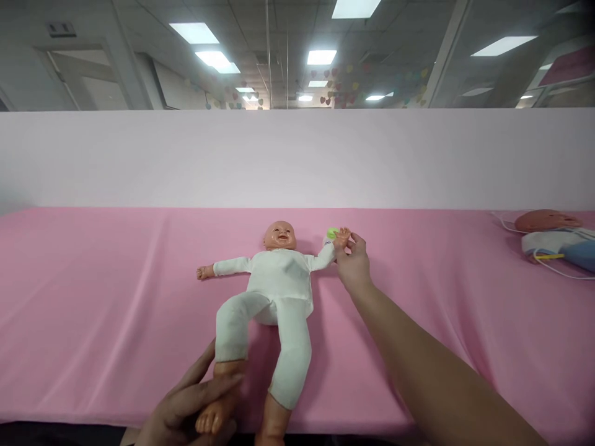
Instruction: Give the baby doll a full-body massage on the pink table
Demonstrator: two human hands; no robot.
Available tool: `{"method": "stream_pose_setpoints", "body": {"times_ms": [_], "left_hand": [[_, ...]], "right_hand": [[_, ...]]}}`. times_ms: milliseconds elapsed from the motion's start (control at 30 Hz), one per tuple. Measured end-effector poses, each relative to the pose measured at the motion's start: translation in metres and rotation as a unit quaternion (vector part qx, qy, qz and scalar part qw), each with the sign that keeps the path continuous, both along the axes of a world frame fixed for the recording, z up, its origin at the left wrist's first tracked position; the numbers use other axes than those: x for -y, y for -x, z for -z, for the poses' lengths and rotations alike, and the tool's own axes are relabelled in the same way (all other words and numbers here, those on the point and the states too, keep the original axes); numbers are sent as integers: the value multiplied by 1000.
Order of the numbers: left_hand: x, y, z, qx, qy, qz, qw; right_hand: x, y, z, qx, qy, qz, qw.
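A baby doll [281,279] with a white cloth body lies face up on the pink sheet [116,297], its feet towards me. My left hand [186,406] is wrapped round the doll's lower leg and foot at the near left. Between the thumb and fingers of my right hand [354,263] is the doll's hand [343,238], its arm raised and bent outward. Just behind that small hand shows a light container with a bright green top [333,233], mostly hidden. The doll's other arm [227,266] rests stretched out to the left.
At the far right lies a second doll [548,220] in white and blue clothing, with a white cord and a yellow strip on it. A white wall panel [297,158] runs along the back, with glass above. The sheet's near edge is close to me.
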State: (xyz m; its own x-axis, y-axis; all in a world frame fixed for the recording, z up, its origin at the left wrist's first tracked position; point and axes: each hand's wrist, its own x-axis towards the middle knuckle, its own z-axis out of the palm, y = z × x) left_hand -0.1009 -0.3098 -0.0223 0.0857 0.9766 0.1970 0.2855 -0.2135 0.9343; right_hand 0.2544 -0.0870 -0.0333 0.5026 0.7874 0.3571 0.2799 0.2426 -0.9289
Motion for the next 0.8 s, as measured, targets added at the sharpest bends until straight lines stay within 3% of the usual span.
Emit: {"method": "stream_pose_setpoints", "body": {"times_ms": [200,367,533,667,800], "left_hand": [[-32,-16,-22,-11,-3,37,999],[-58,-41,-39,8,-21,42,999],[-74,-53,-46,23,-26,68,997],[-71,-49,-46,6,-27,76,997],[-51,-27,-36,-46,-34,67,996]], "right_hand": [[40,47,-25,173,-93,-104,975],[45,64,-24,348,-92,-178,916],[41,64,-25,433,-125,-238,861],[42,65,-25,412,-119,-232,873],[41,58,-22,304,-59,-171,935]]}}
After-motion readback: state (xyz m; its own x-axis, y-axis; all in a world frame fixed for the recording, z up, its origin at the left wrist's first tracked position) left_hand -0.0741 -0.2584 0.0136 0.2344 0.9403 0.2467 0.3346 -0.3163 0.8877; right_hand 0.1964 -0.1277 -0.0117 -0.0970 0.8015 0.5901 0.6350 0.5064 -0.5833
